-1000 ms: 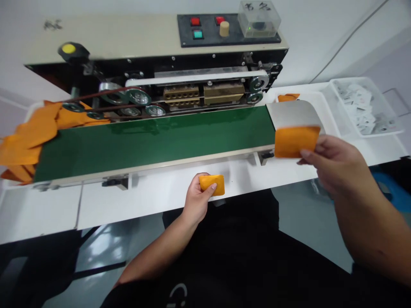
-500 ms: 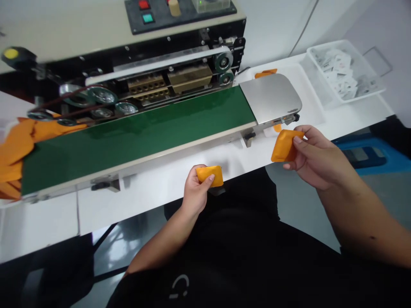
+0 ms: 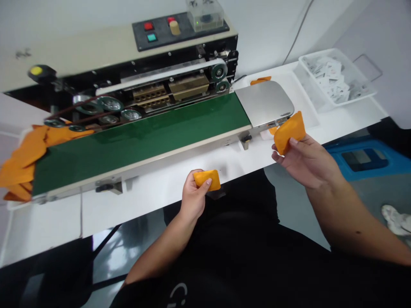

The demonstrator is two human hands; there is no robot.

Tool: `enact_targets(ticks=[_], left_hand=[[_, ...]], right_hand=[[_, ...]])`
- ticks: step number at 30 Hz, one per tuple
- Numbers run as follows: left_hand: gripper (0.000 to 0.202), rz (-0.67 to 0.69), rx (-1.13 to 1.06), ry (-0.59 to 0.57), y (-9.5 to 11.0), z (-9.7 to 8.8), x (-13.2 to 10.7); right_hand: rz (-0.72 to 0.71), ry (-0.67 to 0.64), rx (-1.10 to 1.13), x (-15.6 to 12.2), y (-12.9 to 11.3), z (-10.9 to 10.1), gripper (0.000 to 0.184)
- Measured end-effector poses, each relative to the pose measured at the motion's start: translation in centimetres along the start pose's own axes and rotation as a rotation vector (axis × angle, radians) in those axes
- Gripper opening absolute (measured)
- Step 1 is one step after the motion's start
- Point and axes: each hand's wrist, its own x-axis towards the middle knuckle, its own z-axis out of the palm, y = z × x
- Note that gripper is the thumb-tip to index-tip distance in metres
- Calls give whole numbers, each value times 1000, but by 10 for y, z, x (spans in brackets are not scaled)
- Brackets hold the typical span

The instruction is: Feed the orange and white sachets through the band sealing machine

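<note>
In the head view, the left hand (image 3: 193, 197) was clamped on a small, flat, rectangular orange pouch (image 3: 207, 180), with the thumb lying across its face and the fingers behind it. That pouch was held just above the front edge of a white work table (image 3: 48, 226).

The right hand (image 3: 305, 162) was clamped on a second orange pouch (image 3: 290, 132), which stood tilted between the thumb and fingers. It was positioned just beside the front corner of a curved stainless-steel infeed plate (image 3: 265, 103). The two hands were well apart and did not touch.

The plate adjoined the end of a green conveyor belt (image 3: 141, 145) on a horizontal band sealer (image 3: 96, 55). The sealer had exposed pulleys, a white drive band and two brass-coloured heating blocks (image 3: 170, 85). A black control panel (image 3: 180, 32) with red and teal push-buttons was mounted on its beige top cover.

A loose heap of orange pouches (image 3: 19, 167) lay at the far end of the belt. One orange piece (image 3: 260, 80) lay behind the plate. A clear plastic tray (image 3: 337, 79) on the table held small white printed sachets (image 3: 327, 75). A blue plastic crate (image 3: 359, 158) stood on the floor to the right of the table.
</note>
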Motion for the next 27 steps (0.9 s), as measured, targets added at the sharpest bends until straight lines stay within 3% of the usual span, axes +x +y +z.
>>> enact_targets(ticks=[7,12,16,27], left_hand=[[55,-22,-16,14,1,-1,3],[56,-35,-18,24,1,-3,5],[56,-39,-26,24,1,-6,7],[56,-20,-34,37,0,-13,13]], right_hand=[[-115,-6,32,15,-3,4,38],[-230,-22,-97,42,-2,-4,26],[-251,-31,-204,66,-6,-4,40],[-124,-47,-304,123,-30,46,25]])
